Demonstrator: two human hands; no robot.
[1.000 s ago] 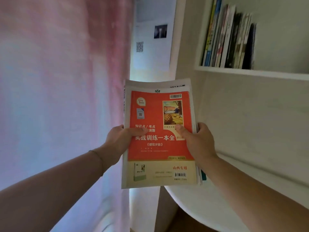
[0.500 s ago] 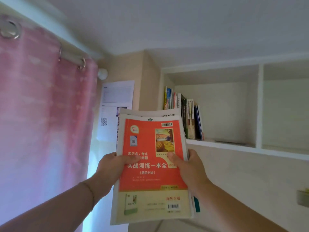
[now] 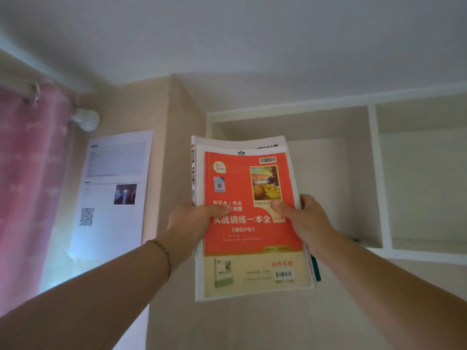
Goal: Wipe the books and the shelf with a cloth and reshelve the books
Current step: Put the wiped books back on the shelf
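Orange-red fills most of the front cover we see on the stack of books (image 3: 250,218), with a pale yellow band across its bottom and white page edges showing around it. We count at least two thicker volumes: the orange one in front and a white-spined one behind it, whose top edge rises a little higher. A thin dark green edge also sticks out at the stack's lower right.

Our left hand (image 3: 192,221) grips the stack's left edge, thumb pressed flat on the cover and the other fingers hidden behind the books. Our right hand (image 3: 305,221) grips the right edge in the same way, thumb lying on the cover just below the small picture, fingers curled round the back. So the stack sits upright between the two hands, held roughly at mid-height, both arms stretched up and forward.

Behind the books is the white shelf (image 3: 379,178), whose left compartment the stack partly covers; a vertical divider separates it from another compartment to the right. We cannot tell whether the books touch the shelf.

On the beige wall to the left hangs a printed paper sheet (image 3: 113,188) with a QR code, and a pink curtain (image 3: 27,185) hangs beside it.
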